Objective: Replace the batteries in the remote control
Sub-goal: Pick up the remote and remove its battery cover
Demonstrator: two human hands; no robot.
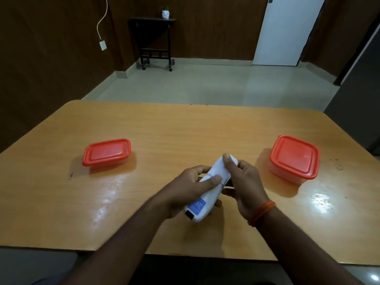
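Observation:
A white remote control (pixel 207 194) is held back side up above the middle of the wooden table (pixel 164 130), with a blue label near its close end. My left hand (pixel 185 192) grips its lower half, thumb lying across the back. My right hand (pixel 242 182) holds the far end, thumb pressing on the white battery cover (pixel 218 167). A dark gap shows at the cover's right edge. No batteries are visible.
A flat clear box with a red lid (pixel 107 152) sits on the table to the left. A taller clear box with a red lid (pixel 295 159) sits to the right. The table's front edge runs just below my forearms.

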